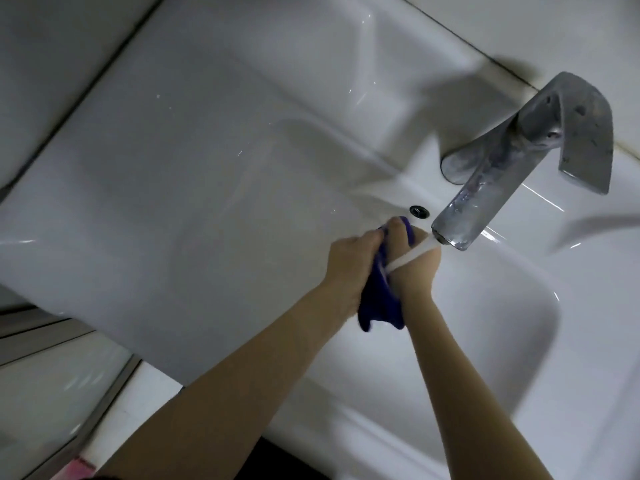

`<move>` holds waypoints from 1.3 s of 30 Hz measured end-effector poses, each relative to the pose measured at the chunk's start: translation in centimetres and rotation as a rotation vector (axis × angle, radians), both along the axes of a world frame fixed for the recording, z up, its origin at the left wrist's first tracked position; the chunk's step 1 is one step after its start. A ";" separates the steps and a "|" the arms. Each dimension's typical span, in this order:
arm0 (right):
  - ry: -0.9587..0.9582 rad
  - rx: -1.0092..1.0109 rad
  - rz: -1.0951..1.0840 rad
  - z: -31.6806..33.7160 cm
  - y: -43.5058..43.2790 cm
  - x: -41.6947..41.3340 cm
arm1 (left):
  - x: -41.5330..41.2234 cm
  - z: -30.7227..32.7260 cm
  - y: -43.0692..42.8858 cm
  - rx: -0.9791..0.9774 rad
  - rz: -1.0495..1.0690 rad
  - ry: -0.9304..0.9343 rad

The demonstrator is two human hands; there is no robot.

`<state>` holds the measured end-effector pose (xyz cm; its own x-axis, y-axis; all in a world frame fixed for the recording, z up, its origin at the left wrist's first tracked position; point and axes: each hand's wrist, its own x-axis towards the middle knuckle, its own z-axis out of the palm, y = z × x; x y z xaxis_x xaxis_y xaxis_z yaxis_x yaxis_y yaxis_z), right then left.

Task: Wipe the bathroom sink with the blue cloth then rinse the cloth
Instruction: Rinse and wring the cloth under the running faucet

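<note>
The blue cloth [379, 299] is bunched between both hands over the white sink basin [502, 306]. My left hand [349, 265] grips its left side and my right hand [415, 261] grips its right side. A stream of water [412, 254] runs from the chrome faucet spout [491, 199] onto the cloth and my right hand. The cloth's lower corners hang loose below my hands. The part of the cloth between my palms is hidden.
The faucet's flat lever handle [585, 133] is raised at the back right. An overflow hole [419, 212] sits just behind my hands. The wide sink counter [156, 174] stretches to the left. A glass panel with a metal frame [62, 393] stands at lower left.
</note>
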<state>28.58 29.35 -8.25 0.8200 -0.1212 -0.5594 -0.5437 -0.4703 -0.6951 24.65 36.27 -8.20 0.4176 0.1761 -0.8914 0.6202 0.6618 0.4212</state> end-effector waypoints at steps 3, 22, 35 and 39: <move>-0.222 -0.077 0.249 1.8 0.7 -3.8 | 1.8 -0.4 2.6 -0.001 -0.013 0.003; 0.004 0.012 -0.089 0.2 -2.2 -0.5 | -0.1 0.4 -0.5 0.128 -0.204 -0.087; 0.055 0.259 -0.300 2.8 1.1 -2.8 | -1.6 2.0 5.0 0.232 0.006 -0.115; 0.020 0.157 -0.279 2.7 0.3 -2.5 | -1.5 1.7 3.7 0.295 -0.091 -0.133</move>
